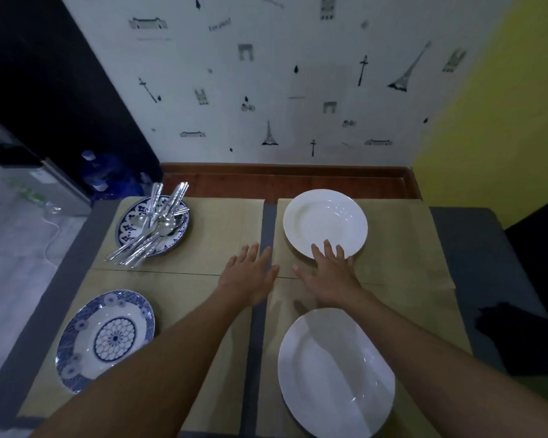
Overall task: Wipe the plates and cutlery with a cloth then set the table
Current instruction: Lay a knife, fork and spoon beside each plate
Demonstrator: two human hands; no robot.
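Observation:
Four plates sit on beige placemats [402, 248] on a grey table [469, 248]. A round white plate [325, 221] is at the far right, with the fingertips of my right hand [328, 275] resting flat on its near rim. An oval white plate [336, 371] lies near right. A blue-patterned plate [105, 338] lies near left. At the far left, another blue-patterned plate [130, 229] holds a pile of cutlery [154, 222]. My left hand [250, 275] lies flat and open on the mats at the table's middle, holding nothing. No cloth is in view.
The table's far edge meets a wall with sketch-print wallpaper [266, 90] and a wooden skirting [282, 180]. Blue water bottles [98, 175] stand on the floor at the far left. A dark object [519, 336] lies off the table's right edge.

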